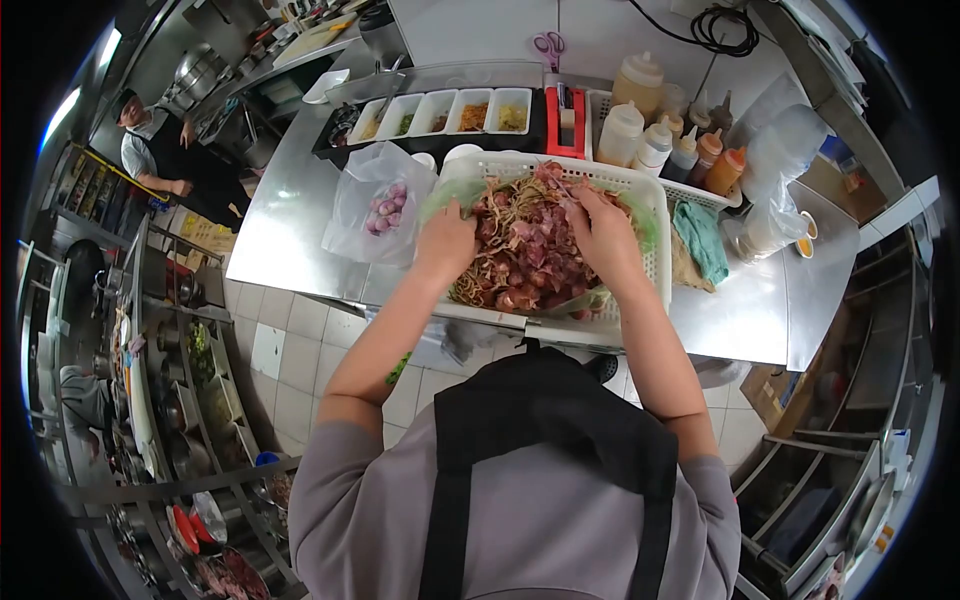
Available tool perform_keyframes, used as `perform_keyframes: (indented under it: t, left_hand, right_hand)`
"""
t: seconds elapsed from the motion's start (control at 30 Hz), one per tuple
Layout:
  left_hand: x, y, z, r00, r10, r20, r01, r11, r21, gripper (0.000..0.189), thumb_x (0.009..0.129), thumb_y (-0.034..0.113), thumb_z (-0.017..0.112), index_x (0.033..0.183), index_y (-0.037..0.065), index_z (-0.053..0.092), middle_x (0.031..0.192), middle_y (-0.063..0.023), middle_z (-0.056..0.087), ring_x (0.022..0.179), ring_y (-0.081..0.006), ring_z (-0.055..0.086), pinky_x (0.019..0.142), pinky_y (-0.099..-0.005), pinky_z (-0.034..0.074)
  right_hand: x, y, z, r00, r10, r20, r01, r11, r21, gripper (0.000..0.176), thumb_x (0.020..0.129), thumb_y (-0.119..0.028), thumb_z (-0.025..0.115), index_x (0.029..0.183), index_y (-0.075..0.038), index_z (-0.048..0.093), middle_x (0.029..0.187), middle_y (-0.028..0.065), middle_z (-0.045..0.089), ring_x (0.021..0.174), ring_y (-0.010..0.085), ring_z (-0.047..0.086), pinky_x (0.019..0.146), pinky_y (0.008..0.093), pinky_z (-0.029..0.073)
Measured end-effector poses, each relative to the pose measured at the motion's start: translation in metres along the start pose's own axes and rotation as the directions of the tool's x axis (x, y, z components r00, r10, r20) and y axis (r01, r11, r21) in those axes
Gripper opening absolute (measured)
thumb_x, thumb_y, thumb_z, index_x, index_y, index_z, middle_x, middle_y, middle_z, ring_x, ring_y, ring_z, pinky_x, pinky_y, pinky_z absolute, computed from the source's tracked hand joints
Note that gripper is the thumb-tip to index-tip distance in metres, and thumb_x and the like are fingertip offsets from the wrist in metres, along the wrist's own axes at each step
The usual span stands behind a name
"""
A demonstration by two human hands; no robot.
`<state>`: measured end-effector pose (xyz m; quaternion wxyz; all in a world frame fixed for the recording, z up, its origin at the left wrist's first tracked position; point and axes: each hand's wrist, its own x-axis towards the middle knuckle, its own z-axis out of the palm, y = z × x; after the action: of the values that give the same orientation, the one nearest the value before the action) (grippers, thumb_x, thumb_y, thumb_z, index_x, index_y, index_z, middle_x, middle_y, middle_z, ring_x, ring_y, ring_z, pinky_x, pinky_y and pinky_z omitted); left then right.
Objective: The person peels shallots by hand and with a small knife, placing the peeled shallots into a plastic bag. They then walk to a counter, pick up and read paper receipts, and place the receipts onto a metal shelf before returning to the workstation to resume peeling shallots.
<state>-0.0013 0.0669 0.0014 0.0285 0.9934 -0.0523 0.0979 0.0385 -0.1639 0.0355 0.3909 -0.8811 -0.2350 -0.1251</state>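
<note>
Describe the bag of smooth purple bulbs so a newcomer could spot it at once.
On the steel table, find the white basket heaped with rooty bulbs. Just left of it, in front of the black rack of small white tubs, sits a cloudy plastic bag. Its purple bulbs look smooth and clean, unlike the basket's tangled heap.

reddish shallots (papery, with stringy roots) lie heaped in a white basket.
</note>
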Motion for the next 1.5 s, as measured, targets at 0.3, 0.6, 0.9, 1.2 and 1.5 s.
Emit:
perform_keyframes:
  t: [0.3, 0.6, 0.9, 1.2, 1.5]
  left_hand:
    - [-0.016, 0.003, -0.051, 0.972, -0.016, -0.234, -0.031, 0.980, -0.197, 0.022, 0.067, 0.020, 0.070, 0.078, 0.004, 0.059, 0.091, -0.0113, 0.059, 0.080, -0.0256, 0.057, 0.069, -0.0347, 0.047]
    - [-0.024, 0.015, -0.042, 0.915, -0.385, -0.121, 0.140, 0.586, -0.798, 0.030, 0.076, 0.020, 0.071, 0.074, 0.000, 0.050, 0.065, -0.0057, 0.059, 0.054, -0.0089, 0.052, 0.049, -0.0235, 0.041]
    - [-0.025, 0.066, -0.055, 0.922, -0.320, -0.217, -0.096, 0.353, -0.931, 0.023, 0.085, 0.021, 0.062, 0.080, 0.001, 0.051, 0.066, -0.0019, 0.056, 0.054, -0.0070, 0.048, 0.048, -0.0198, 0.036]
    - [0.008, 0.050, -0.024, 0.959, -0.196, 0.203, 0.084, -0.488, -0.869, 0.022, 0.087, 0.016, 0.057, 0.107, 0.005, 0.053, 0.095, -0.0062, 0.061, 0.081, -0.0117, 0.057, 0.067, -0.0223, 0.046]
    - [0.003, 0.055, -0.007, 0.962, -0.150, 0.228, 0.085, -0.628, -0.773, 0.017, 0.086, 0.009, 0.056, 0.103, 0.006, 0.056, 0.094, -0.0040, 0.061, 0.085, -0.0133, 0.058, 0.073, -0.0263, 0.048]
  right_hand:
    - [-0.001, -0.006, 0.003, 0.996, 0.068, -0.054, -0.052, 0.964, 0.260, 0.030, 0.087, -0.006, 0.048, 0.116, -0.003, 0.041, 0.083, 0.0170, 0.058, 0.073, 0.0262, 0.058, 0.068, 0.0347, 0.045]
    - [-0.019, -0.040, 0.014, 0.877, 0.000, 0.480, -0.332, 0.721, 0.608, 0.032, 0.092, -0.004, 0.036, 0.124, -0.007, 0.033, 0.066, 0.0075, 0.052, 0.037, 0.0114, 0.044, 0.036, 0.0262, 0.036]
    - [-0.028, -0.029, 0.038, 0.928, -0.143, 0.344, -0.033, 0.887, 0.460, 0.034, 0.085, -0.003, 0.043, 0.119, -0.005, 0.036, 0.070, 0.0227, 0.057, 0.064, 0.0375, 0.058, 0.059, 0.0440, 0.044]
    - [-0.012, -0.016, 0.002, 0.999, 0.009, 0.040, -0.027, 0.874, 0.485, 0.030, 0.091, -0.012, 0.046, 0.120, -0.004, 0.050, 0.085, 0.0125, 0.057, 0.074, 0.0184, 0.055, 0.071, 0.0287, 0.044]
    - [-0.012, -0.022, -0.009, 0.950, -0.012, 0.313, -0.116, 0.915, 0.387, 0.046, 0.087, -0.021, 0.053, 0.131, -0.011, 0.042, 0.115, 0.0168, 0.055, 0.108, 0.0302, 0.053, 0.097, 0.0356, 0.036]
